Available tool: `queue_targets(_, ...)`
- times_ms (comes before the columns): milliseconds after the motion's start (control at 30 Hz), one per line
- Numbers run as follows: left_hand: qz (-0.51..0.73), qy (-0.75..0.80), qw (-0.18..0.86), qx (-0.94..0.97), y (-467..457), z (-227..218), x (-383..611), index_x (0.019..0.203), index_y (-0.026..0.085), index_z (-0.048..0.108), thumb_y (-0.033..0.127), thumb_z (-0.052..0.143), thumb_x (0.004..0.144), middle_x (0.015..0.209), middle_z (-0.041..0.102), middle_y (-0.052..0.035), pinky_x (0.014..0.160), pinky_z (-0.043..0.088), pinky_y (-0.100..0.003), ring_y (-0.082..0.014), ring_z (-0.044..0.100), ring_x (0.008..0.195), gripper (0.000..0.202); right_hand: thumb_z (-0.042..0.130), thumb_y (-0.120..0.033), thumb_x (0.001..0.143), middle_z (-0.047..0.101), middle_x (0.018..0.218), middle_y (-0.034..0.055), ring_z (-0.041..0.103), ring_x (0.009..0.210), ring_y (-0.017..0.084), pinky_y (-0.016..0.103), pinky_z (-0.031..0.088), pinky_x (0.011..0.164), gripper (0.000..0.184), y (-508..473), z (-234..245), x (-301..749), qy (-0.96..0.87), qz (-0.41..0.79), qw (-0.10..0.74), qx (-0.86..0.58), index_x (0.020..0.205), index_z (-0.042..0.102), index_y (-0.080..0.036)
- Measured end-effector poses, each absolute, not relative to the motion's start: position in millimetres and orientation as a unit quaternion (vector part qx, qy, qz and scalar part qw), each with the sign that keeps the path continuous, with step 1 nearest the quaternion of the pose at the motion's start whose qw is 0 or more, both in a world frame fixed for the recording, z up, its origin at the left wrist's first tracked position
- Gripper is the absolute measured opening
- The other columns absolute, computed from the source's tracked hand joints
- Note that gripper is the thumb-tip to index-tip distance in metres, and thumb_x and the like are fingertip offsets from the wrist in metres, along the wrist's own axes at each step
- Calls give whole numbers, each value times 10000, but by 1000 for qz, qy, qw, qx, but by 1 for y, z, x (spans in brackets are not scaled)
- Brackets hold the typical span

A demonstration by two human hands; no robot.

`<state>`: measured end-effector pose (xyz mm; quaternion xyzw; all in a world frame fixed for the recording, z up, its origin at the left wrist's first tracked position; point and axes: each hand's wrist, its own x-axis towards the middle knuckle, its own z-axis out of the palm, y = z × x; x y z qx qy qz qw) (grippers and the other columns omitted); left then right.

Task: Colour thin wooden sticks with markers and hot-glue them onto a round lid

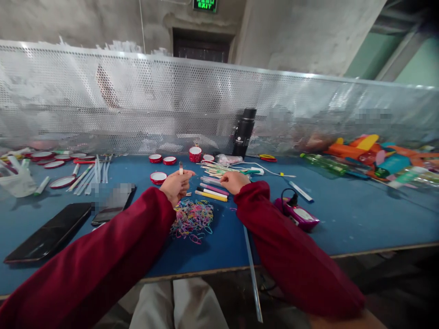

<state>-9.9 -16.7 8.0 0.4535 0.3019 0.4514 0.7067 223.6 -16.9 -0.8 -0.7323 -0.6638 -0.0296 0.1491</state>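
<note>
Desk [360, 214]: blue top, backed by a perforated metal screen [206, 91].
Left hand [176, 186]: fingers curled, pinching a short pale stick [181, 171] with a dark tip, held upright above the desk.
Right hand [236, 182]: fingertips drawn together beside the marker pens [216, 197]; cannot tell whether anything sits between them.
Rubber bands [195, 218]: multicoloured loose heap, just below the left hand.
Pen row: lying between the hands, yellow one nearest the heap.
Thermos [244, 133]: black, upright near the screen.
</note>
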Motion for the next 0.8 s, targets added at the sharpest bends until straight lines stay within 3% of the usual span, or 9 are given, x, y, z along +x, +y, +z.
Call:
queue_targets(367, 452, 300, 713, 443, -18, 11, -10, 830, 140, 569, 168, 593, 791, 487, 253, 91, 364, 116, -146, -14, 218, 354, 53, 609, -238, 772, 728, 866, 38, 597, 784, 173, 252, 389, 651, 123, -10, -9, 232, -671, -23, 123, -731, 768, 727, -208)
queue_targets(633, 456, 297, 712, 444, -19, 11, -10, 822, 136, 562, 171, 580, 805, 488, 253, 89, 368, 119, -143, -14, 216, 357, 43, 626, -274, 774, 725, 879, 0, 634, 833, 185, 242, 430, 680, 109, -6, -12, 236, -670, -16, 114, -733, 807, 725, -244)
queue_targets(800, 455, 296, 713, 443, -20, 13, -10, 829, 135, 560, 162, 562, 809, 489, 258, 88, 370, 114, -144, -15, 220, 358, 34, 610, -273, 780, 717, 902, 26, 637, 873, 209, 265, 444, 722, 138, -3, -14, 237, -669, -24, 121, -732, 840, 726, -229)
